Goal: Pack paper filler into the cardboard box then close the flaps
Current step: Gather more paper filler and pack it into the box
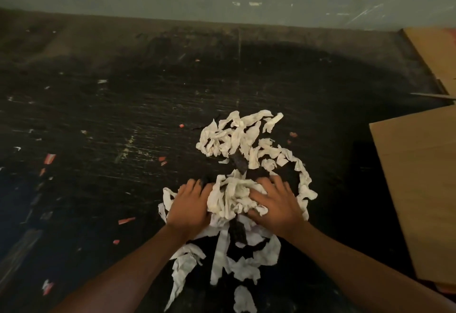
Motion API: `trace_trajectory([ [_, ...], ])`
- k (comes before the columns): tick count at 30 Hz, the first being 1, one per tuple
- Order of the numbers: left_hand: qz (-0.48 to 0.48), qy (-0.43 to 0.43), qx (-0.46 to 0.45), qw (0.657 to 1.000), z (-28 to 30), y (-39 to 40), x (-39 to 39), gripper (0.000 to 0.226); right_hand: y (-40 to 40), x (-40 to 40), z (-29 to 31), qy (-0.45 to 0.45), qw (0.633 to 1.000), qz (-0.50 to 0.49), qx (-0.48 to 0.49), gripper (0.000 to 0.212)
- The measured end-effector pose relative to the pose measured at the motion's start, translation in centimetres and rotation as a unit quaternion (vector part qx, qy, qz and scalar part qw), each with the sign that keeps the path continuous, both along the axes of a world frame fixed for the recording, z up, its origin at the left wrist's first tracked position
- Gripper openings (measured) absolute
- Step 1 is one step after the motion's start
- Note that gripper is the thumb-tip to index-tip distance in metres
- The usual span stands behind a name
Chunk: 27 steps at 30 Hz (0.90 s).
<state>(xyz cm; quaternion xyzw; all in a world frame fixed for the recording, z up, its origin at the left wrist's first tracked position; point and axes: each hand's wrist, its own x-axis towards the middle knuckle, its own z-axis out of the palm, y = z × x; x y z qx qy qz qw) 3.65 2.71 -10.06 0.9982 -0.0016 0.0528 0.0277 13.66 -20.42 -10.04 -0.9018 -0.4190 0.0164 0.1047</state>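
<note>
On the dark table (103, 120), left hand (188, 208) and right hand (275, 204) cupped around a paper filler (234, 199) clump.

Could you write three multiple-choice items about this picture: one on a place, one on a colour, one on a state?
1. Where is the cardboard?
A. at the right edge
B. at the left edge
C. between the hands

2. What colour are the paper strips?
A. blue
B. white
C. green

3. What are the hands doing?
A. hanging idle
B. folding a flap
C. gathering a clump of paper

Answers: 1 A, it lies at the right of the dark table. 2 B, the strips are white. 3 C, the left hand and right hand press a clump between them.
</note>
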Motion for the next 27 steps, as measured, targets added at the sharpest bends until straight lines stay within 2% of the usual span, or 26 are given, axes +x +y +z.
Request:
trace_trajectory([
  [5,0.115,0.101,-0.066,0.986,1.4,-0.6,1.9,0.049,0.2,0.2,0.1,0.001,0.998,-0.008,0.068,0.038],
  [8,0.190,0.130,-0.106,0.967,3.0,-1.2,2.9,0.048,0.5,1.2,1.0,0.072,0.992,-0.053,0.087,0.036],
  [10,0.234,0.119,-0.133,0.956,4.2,-1.5,2.9,0.041,0.1,1.7,1.9,0.167,0.970,-0.108,0.138,0.038],
  [12,0.263,0.096,-0.164,0.946,5.3,-1.4,2.2,0.037,-0.7,1.8,3.3,0.230,0.932,-0.165,0.227,0.036],
  [14,0.283,0.079,-0.189,0.937,6.6,-1.3,1.4,0.035,-1.3,1.7,4.5,0.273,0.895,-0.207,0.285,0.033],
  [16,0.299,0.069,-0.209,0.929,8.3,-1.4,0.6,0.032,-1.8,1.7,5.6,0.295,0.874,-0.233,0.309,0.033],
  [21,0.305,0.016,-0.228,0.924,12.9,-3.2,-1.3,0.019,-3.0,1.7,10.4,0.280,0.867,-0.233,0.340,0.027],
  [27,0.266,-0.060,-0.250,0.929,18.5,-5.6,-3.1,0.024,-6.4,0.7,16.8,0.252,0.866,-0.198,0.384,0.007],
])
